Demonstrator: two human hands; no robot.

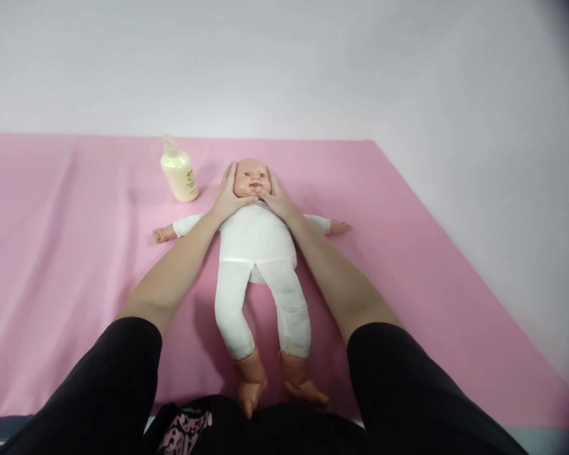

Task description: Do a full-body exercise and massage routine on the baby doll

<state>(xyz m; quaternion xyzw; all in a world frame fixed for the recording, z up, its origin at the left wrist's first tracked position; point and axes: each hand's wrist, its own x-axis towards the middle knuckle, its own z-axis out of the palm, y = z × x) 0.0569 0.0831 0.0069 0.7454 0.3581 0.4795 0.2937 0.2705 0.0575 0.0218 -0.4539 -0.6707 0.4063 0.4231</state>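
A baby doll (256, 235) in a white cloth suit lies face up, its feet toward me and its arms spread to the sides. My left hand (228, 194) cups the left side of its head, fingers along the cheek and thumb at the chin. Against the other side of the head rests my right hand (279, 198), its thumb also by the chin, close to the left thumb. Together the two palms hold the head between them. A pump bottle (180, 177) of pale yellow liquid stands left of the head, apart from my hands.
Pink sheeting (76, 265) covers the surface under the doll, with creases at the left. A plain pale wall (284, 69) runs behind it and along the right side. Dark floor tiles (2, 428) show at the lower left corner.
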